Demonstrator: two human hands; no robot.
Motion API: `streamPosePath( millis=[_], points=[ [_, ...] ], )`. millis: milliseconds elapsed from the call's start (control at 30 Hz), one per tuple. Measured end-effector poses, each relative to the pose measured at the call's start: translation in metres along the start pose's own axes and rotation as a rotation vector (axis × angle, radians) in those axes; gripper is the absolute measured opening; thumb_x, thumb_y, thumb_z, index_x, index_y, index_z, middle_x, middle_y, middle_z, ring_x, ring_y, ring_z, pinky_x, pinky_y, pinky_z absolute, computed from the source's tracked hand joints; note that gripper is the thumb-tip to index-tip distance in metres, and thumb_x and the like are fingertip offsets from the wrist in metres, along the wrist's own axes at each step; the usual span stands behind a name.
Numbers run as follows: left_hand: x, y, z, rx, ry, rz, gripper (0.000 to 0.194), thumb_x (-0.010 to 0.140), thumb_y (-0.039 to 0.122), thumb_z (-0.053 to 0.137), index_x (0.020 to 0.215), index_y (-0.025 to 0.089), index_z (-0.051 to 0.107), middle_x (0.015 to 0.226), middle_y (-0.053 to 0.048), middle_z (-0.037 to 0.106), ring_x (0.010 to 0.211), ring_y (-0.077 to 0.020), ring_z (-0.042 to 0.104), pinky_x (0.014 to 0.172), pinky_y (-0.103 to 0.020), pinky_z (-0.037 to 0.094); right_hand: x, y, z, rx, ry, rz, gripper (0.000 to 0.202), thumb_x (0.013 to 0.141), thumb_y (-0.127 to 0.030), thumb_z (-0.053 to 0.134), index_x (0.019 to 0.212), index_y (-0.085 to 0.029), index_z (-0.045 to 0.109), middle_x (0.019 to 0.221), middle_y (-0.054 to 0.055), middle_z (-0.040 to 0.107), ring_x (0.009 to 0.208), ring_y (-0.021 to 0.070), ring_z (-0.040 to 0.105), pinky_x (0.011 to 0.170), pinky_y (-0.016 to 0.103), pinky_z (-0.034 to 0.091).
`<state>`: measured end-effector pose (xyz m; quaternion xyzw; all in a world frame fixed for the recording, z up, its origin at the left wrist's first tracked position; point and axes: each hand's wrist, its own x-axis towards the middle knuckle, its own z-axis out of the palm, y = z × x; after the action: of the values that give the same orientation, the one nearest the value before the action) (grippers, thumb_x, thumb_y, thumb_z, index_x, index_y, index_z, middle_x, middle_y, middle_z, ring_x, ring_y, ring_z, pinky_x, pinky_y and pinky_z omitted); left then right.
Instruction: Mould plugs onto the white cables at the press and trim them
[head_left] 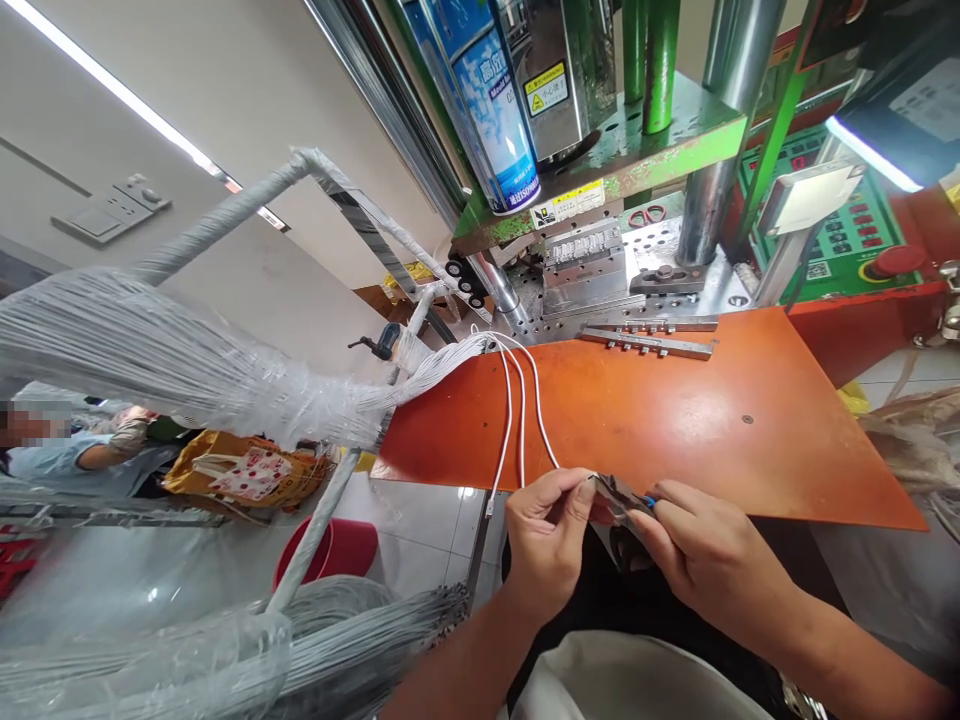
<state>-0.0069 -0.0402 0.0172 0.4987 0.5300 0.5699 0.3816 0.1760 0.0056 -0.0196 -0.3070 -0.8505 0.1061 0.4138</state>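
Observation:
My left hand (549, 540) is closed in a pinch near the front edge of the orange board (750, 440). One of the white cables (539, 405) runs down into its fingertips; the cable's end is hidden there. My right hand (712, 540) is wrapped around small pliers with dark metal jaws (616, 490) and a bit of blue handle showing. The jaws reach to the left fingertips; whether they grip the cable end cannot be made out. Two more white cables hang over the board's edge, one ending in a small white tip (490, 508).
Behind the board stands a green press with a metal mould block (585, 262), a blue spray can (487, 120) and two toothed metal bars (652, 342). A plastic-wrapped cable bundle (225, 360) hangs on a wrapped frame at left. A red bucket (337, 548) and another person are beyond.

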Motion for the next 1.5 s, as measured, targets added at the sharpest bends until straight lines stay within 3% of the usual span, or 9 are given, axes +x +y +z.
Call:
streamPosePath(
  millis=[200,500,667,933,1133,1267,1500],
  points=[
    [0.001,-0.009,0.005,-0.095,0.046,0.005,0.021,0.102,0.032,0.067,0.097,0.014,0.079,0.076,-0.004,0.076,0.066,-0.0142,0.073,0.067,-0.024,0.062,0.003,-0.004,-0.014,-0.167,-0.051,0.023,0.034,0.107,-0.025,0.052,0.074,-0.019,0.054,0.087,0.006,0.056,0.076,0.0173,0.049,0.071,0.034,0.036],
    [0.000,-0.014,0.007,-0.117,0.085,0.032,0.019,0.102,0.031,0.067,0.100,0.015,0.077,0.077,-0.004,0.078,0.065,-0.0143,0.074,0.067,-0.024,0.063,0.003,-0.008,-0.017,-0.188,-0.072,0.008,0.032,0.106,-0.025,0.054,0.075,-0.018,0.059,0.098,0.010,0.062,0.087,0.0207,0.054,0.080,0.037,0.039],
    [-0.002,-0.016,0.008,-0.117,0.086,0.035,0.020,0.102,0.032,0.067,0.097,0.015,0.076,0.078,-0.004,0.078,0.065,-0.0137,0.074,0.066,-0.022,0.061,0.004,-0.009,-0.015,-0.224,-0.092,0.025,0.031,0.106,-0.024,0.053,0.077,-0.018,0.060,0.095,0.009,0.062,0.089,0.0225,0.054,0.079,0.038,0.037],
    [0.000,-0.013,0.005,-0.110,0.049,0.032,0.021,0.103,0.032,0.065,0.097,0.015,0.076,0.076,-0.004,0.076,0.064,-0.0132,0.072,0.063,-0.022,0.059,0.004,-0.009,-0.012,-0.180,-0.072,-0.025,0.033,0.104,-0.020,0.056,0.071,-0.019,0.051,0.080,0.004,0.053,0.075,0.0179,0.044,0.070,0.035,0.033],
    [0.004,-0.007,-0.005,-0.099,-0.059,0.029,0.025,0.103,0.038,0.065,0.099,0.015,0.074,0.078,-0.006,0.077,0.065,-0.0161,0.073,0.065,-0.026,0.059,0.004,-0.007,-0.009,-0.164,-0.072,-0.014,0.033,0.106,-0.024,0.055,0.073,-0.020,0.053,0.082,0.005,0.053,0.077,0.0190,0.045,0.072,0.036,0.033],
    [0.006,-0.013,-0.005,-0.038,0.010,0.079,0.028,0.104,0.035,0.062,0.087,0.015,0.071,0.068,-0.003,0.073,0.055,-0.0138,0.069,0.057,-0.024,0.056,0.003,-0.008,-0.008,-0.187,-0.078,-0.013,0.033,0.106,-0.024,0.053,0.073,-0.020,0.054,0.086,0.006,0.056,0.081,0.0203,0.048,0.075,0.037,0.034],
    [0.004,-0.020,0.003,-0.084,0.051,0.078,0.029,0.106,0.035,0.059,0.088,0.015,0.070,0.068,-0.003,0.072,0.053,-0.0128,0.067,0.055,-0.023,0.055,0.005,-0.009,-0.007,-0.201,-0.054,-0.046,0.029,0.105,-0.019,0.053,0.076,-0.020,0.054,0.083,0.005,0.054,0.078,0.0204,0.047,0.074,0.037,0.032]
  ],
)
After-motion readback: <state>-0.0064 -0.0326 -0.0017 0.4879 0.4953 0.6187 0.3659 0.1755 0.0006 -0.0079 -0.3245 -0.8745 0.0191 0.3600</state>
